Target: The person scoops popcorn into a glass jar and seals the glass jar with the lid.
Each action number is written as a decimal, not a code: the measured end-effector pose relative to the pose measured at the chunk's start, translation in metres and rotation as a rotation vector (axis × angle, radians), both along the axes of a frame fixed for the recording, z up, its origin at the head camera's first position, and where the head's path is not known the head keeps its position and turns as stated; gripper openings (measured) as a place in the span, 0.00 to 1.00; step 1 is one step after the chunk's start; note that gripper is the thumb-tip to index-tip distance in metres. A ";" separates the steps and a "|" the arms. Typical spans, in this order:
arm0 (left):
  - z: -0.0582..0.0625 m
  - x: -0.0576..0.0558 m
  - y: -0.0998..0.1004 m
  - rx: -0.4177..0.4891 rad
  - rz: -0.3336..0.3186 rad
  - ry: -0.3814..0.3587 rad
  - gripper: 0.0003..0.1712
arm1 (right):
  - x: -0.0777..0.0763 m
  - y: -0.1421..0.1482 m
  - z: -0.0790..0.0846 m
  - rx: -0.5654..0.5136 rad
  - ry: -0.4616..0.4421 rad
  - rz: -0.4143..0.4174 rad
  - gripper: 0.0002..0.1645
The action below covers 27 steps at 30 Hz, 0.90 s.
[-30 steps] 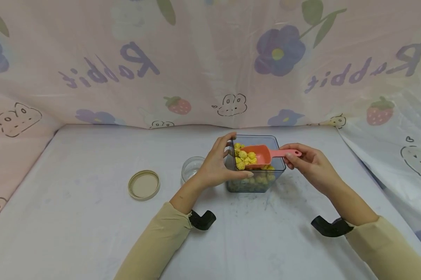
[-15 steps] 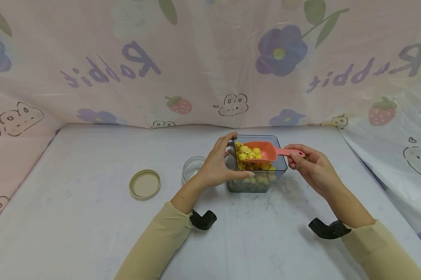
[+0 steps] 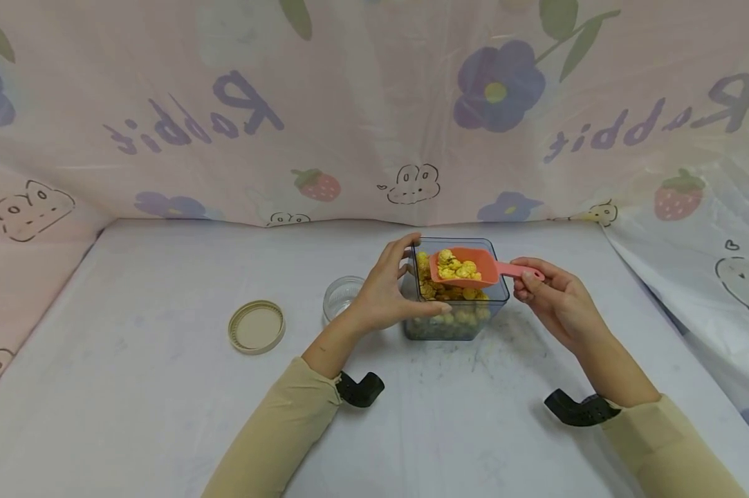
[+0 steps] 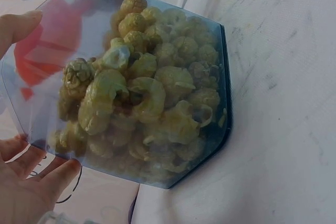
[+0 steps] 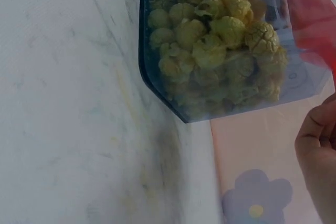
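Steadying clear blue container (image 4: 97, 35) from its left, left hand (image 3: 380, 294) gripped walls between thumb and fingers; right hand (image 3: 555, 297) pinched handle of coral scoop (image 3: 489, 266). Loaded with yellow popcorn (image 3: 458, 268), scoop sat within container's mouth, handle crossing right rim. Following remotely, I judged smooth work called for bowl kept level, unhurried wrist, rim uncaught, left grip firm without squeezing. Glass jar (image 3: 339, 297) stood beyond left wrist, lid (image 3: 256, 327) lying farther left.
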<state>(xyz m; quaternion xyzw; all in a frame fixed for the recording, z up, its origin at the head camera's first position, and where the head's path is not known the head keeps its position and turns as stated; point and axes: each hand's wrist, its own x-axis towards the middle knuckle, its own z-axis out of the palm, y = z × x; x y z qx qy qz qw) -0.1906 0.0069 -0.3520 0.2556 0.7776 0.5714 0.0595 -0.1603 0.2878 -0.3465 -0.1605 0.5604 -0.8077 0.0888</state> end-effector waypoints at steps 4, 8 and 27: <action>0.000 0.000 0.000 0.004 -0.002 0.001 0.58 | 0.001 0.001 -0.001 -0.021 0.011 0.005 0.17; 0.001 -0.001 0.000 0.010 -0.003 0.003 0.58 | 0.002 0.001 0.000 -0.027 0.019 0.002 0.17; 0.007 0.003 -0.001 -0.093 0.013 -0.019 0.61 | 0.003 -0.002 0.013 0.065 0.089 -0.043 0.17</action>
